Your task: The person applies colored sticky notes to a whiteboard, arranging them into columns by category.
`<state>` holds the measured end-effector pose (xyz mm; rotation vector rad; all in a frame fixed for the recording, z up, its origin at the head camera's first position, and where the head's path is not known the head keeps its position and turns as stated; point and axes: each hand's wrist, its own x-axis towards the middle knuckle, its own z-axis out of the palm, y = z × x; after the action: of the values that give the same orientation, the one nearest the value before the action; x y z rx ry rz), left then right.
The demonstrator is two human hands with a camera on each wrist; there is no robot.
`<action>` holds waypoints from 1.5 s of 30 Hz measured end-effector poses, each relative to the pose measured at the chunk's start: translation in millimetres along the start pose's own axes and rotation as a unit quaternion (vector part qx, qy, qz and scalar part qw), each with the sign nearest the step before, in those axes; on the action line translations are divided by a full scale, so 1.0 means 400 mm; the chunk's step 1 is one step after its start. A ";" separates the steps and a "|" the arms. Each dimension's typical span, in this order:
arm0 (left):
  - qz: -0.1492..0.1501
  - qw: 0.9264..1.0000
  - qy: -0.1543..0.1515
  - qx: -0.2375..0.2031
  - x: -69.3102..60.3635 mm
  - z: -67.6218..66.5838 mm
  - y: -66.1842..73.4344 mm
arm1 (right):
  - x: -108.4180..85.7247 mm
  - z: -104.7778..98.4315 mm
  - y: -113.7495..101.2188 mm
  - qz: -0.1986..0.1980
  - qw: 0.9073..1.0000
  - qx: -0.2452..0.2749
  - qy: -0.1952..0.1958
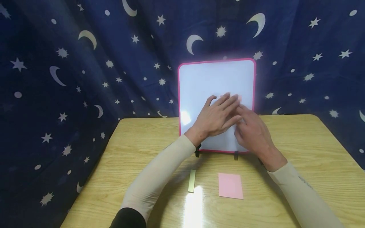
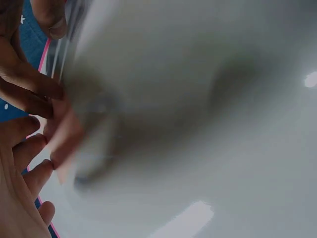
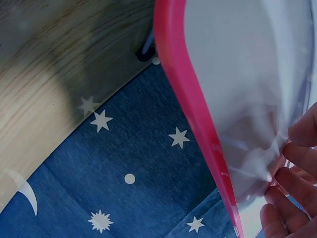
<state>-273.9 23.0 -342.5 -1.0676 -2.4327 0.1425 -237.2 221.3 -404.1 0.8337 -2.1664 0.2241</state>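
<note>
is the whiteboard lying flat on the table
No, the head view shows the whiteboard standing up on the table, in front of the starry curtain.

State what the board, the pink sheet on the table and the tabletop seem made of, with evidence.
Board: glossy, perhaps coated metal or plastic, showing a bright reflection; its pink rim looks like smooth plastic, evenly coloured. Pink sheet: probably matt paper, thin and flat. Tabletop: wood or wood-look laminate, visibly grained, glare suggesting sheen.
</note>
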 end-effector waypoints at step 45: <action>-0.039 0.998 -0.001 0.054 -0.086 0.014 -0.044 | -0.006 -0.002 -0.006 0.013 1.000 -0.004 -0.015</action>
<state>-268.1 -13.3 -355.9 -0.9243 -2.4343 0.2455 -234.1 221.0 -405.6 0.8092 -2.2059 0.2182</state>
